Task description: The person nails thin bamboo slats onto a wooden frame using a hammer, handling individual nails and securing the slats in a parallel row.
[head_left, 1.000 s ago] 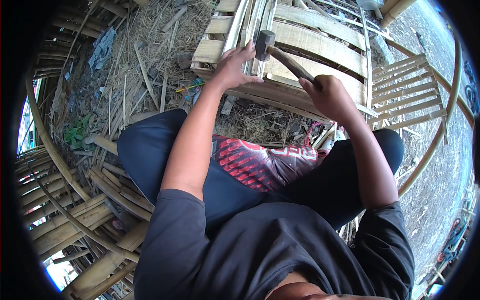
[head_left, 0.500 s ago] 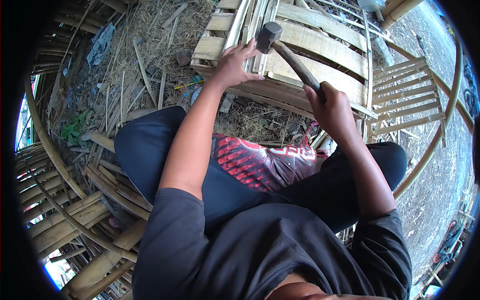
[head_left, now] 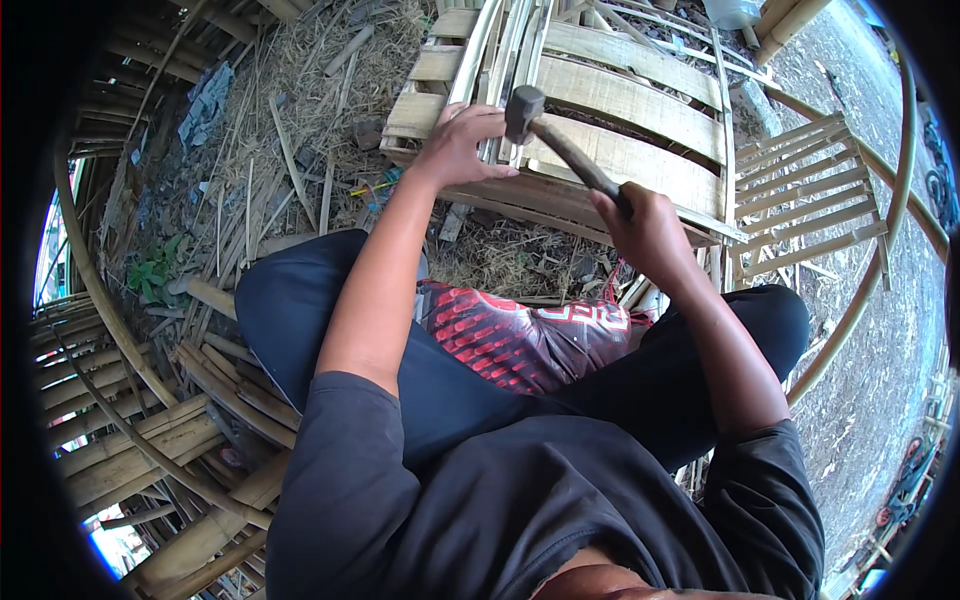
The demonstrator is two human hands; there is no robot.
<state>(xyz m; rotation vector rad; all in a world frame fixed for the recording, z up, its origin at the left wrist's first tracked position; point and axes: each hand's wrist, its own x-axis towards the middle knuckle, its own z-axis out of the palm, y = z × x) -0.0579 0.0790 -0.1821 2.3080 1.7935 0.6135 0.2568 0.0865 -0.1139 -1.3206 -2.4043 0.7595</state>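
Note:
A slatted bamboo frame lies on the ground in front of my crossed legs. My left hand grips thin upright bamboo strips at the frame's near rail. My right hand holds a hammer by its wooden handle. The dark metal head sits just right of my left fingers, close over the strips.
Dry straw and bamboo offcuts cover the ground to the left. Stacked bamboo poles lie at lower left. A second slatted bamboo panel and a curved bamboo pole stand to the right, beside bare grey ground.
The hammer head rose a little half a second ago and has now come back down beside my left fingers. My left hand has kept its grip on the strips.

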